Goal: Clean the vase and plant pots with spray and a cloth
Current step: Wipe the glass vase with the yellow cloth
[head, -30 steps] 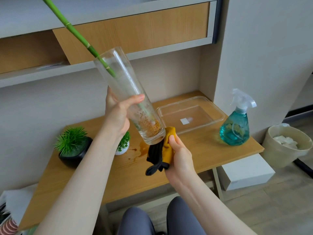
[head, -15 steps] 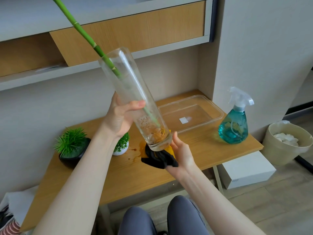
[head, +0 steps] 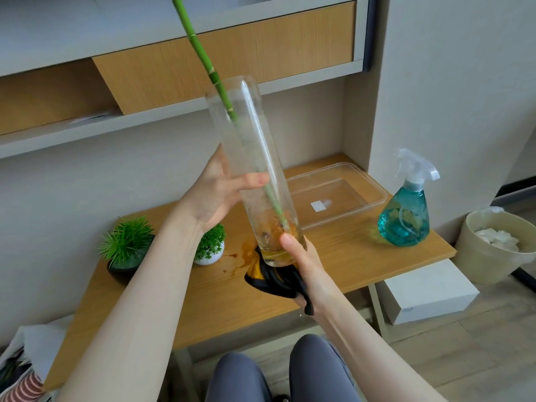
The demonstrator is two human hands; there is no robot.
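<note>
Glass vase point(head: 255, 169) hangs above the desk point(head: 333, 256), long axis leaning up-left. Left hand point(head: 214, 198) grips its middle; right hand point(head: 298, 256) cups the base through a cloth point(head: 269, 281), nearer the wiping spot.

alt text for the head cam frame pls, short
A person's left hand holds a tilted clear glass vase with a green bamboo stalk in it, while the right hand presses a black-and-yellow cloth against its base. Below, a wooden table holds two small potted plants, a clear tray and a teal spray bottle.
</note>
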